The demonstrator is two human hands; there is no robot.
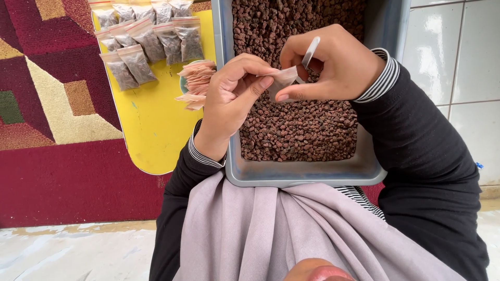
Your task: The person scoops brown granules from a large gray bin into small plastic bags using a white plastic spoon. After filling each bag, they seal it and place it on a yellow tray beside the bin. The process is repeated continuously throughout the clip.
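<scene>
item: small clear plastic zip pouch [284, 79], empty, light, limp, likely slippery; best held at its mouth edges. left hand [234, 96] pinching one side, right hand [333, 65] pinching the other while also gripping a small metal scoop [311, 51], over grey plastic tray [291, 174] of brown granules [299, 130].

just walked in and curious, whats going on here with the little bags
A person's left hand and right hand hold a small clear bag over a grey tray of brown pellets; the right hand also holds a small spoon. Filled bags and empty bags lie on a yellow board.
</scene>
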